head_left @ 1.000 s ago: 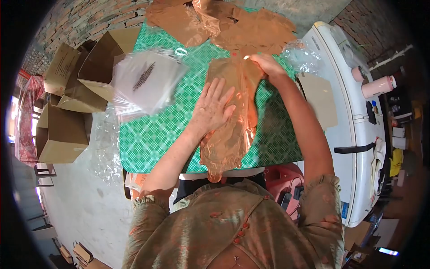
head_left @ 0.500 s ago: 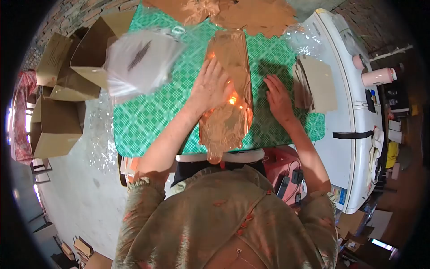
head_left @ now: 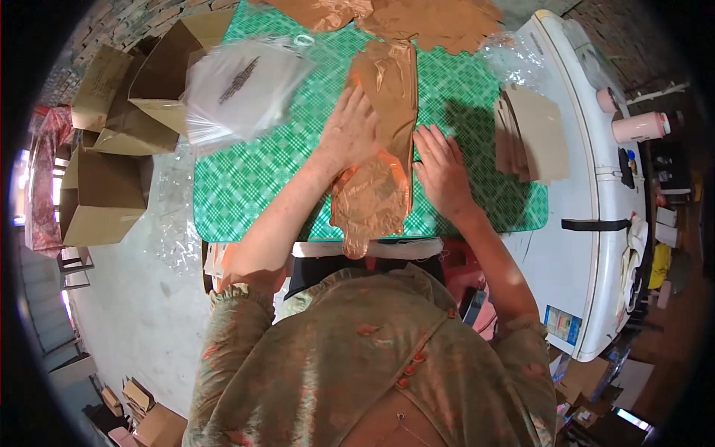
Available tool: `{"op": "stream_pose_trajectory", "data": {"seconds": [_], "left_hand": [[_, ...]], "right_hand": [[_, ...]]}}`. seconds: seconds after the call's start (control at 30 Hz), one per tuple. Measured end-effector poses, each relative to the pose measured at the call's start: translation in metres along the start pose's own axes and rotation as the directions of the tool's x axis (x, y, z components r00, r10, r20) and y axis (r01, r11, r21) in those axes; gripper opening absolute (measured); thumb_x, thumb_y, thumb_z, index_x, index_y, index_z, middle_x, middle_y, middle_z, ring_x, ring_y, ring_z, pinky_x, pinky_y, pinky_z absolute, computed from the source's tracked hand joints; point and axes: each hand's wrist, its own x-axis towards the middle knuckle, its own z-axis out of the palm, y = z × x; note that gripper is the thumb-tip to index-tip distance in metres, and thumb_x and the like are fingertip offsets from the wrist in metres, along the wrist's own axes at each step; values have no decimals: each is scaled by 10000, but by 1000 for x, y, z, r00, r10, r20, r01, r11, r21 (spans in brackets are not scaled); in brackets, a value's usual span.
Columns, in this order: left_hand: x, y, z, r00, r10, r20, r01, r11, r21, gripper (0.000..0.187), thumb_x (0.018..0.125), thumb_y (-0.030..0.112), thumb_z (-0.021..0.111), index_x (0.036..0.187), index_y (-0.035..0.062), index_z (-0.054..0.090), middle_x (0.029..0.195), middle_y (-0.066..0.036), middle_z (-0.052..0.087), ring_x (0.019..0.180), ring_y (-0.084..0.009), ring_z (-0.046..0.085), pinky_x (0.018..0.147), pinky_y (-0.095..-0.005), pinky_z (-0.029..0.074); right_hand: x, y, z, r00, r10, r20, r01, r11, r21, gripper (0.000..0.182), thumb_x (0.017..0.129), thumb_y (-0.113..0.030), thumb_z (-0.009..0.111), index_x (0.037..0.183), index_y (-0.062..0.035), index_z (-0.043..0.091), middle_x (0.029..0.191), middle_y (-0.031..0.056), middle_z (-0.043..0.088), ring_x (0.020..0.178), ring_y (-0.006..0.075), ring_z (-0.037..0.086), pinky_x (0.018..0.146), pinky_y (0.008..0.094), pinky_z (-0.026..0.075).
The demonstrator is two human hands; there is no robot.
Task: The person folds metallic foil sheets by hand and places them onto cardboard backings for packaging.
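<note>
A long, folded copper-coloured sheet [head_left: 395, 112], shiny like foil or film, lies lengthwise on the green checked tablecloth [head_left: 246, 197]. Its near end is scalloped and hangs a little past the table's edge. My left hand [head_left: 350, 127] presses flat on its left side, fingers stretched out. At the sheet's right edge my right hand [head_left: 441, 167] rests on the cloth, its fingers extended and fingertips beside or just touching the fold. More copper-coloured sheeting [head_left: 432, 22] is spread at the far end of the table.
Clear plastic bags [head_left: 249, 89] lie in a stack at the back left. Flat beige cards [head_left: 538, 134] sit on the right. Open cardboard boxes [head_left: 112, 190] stand on the left, and a white fridge [head_left: 577, 186] flanks the table's right side.
My right hand has moved left, from the bare cloth to the sheet's right edge. My left hand stays flat on the sheet, which looks flatter and less glaring.
</note>
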Motion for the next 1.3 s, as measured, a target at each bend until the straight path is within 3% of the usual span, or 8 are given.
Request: {"op": "stream_pose_trajectory", "data": {"seconds": [0.1, 0.3, 0.4, 0.7, 0.8, 0.9, 1.0, 1.3], "left_hand": [[3, 5, -18, 983, -24, 182, 14, 998, 53, 790, 948, 504, 605, 1580, 45, 484, 1686, -184, 378, 1616, -390, 229, 1346, -498, 138], [1, 3, -9, 1000, -5, 30, 5, 1000, -22, 797, 935, 484, 615, 1591, 55, 474, 1662, -176, 420, 1609, -373, 249, 1324, -510, 180], [2, 3, -11, 991, -2, 137, -16, 991, 135, 769, 946, 447, 599, 1582, 33, 478, 1649, -183, 438, 1603, -376, 261, 1322, -508, 186], [2, 0, -9, 994, -13, 111, 11, 1000, 18, 724, 890, 316, 605, 1524, -27, 533, 1663, -216, 393, 1610, -377, 246, 1353, -491, 120], [2, 2, -9, 981, -21, 191, -5, 990, 138, 679, 917, 335, 620, 1468, -57, 562, 1545, -225, 528, 1546, -400, 351, 1314, -522, 215], [1, -1, -7, 985, -16, 171, 12, 1000, 26, 658, 907, 314, 639, 1449, -54, 575, 1542, -219, 526, 1542, -400, 355, 1313, -524, 219], [0, 0, -4, 997, 25, -70, -29, 998, -57, 656, 913, 316, 637, 1454, -48, 573, 1548, -213, 515, 1538, -399, 359, 1311, -526, 223], [-1, 2, -2, 993, 29, -112, -24, 999, 49, 657, 912, 321, 644, 1460, -34, 581, 1550, -215, 526, 1527, -394, 391, 1312, -532, 221]], "right_hand": [[2, -1, 0, 1000, -11, 4, 11, 1000, -7, 617, 988, -180, 679, 1558, -24, 503, 1621, 126, 493, 1557, 295, 382, 1293, 491, 248], [5, -8, -8, 999, -15, 34, 13, 999, 50, 631, 1000, -184, 653, 1579, -10, 471, 1642, 148, 470, 1564, 315, 376, 1292, 495, 239], [7, -9, -7, 998, -37, 45, 33, 996, 79, 633, 1016, -199, 623, 1593, -3, 449, 1653, 162, 457, 1570, 335, 368, 1293, 506, 235], [12, -11, -3, 998, -58, 39, 54, 994, 94, 662, 980, -275, 691, 1554, -5, 500, 1642, 172, 463, 1558, 341, 381, 1297, 521, 221], [13, -19, -2, 998, -54, 32, 53, 998, 40, 721, 982, -316, 693, 1584, 1, 455, 1667, 181, 426, 1572, 340, 357, 1304, 541, 194], [9, -23, 1, 995, -56, 79, 57, 998, -8, 781, 981, -348, 697, 1612, 8, 406, 1687, 186, 395, 1587, 342, 329, 1307, 562, 169], [9, -23, 3, 992, -53, 111, 55, 998, -12, 798, 984, -359, 697, 1622, 8, 388, 1693, 193, 380, 1594, 347, 313, 1306, 577, 160], [8, -24, 3, 994, -40, 103, 39, 999, 15, 768, 988, -350, 699, 1613, -7, 414, 1691, 204, 378, 1595, 355, 309, 1288, 620, 159]]}}
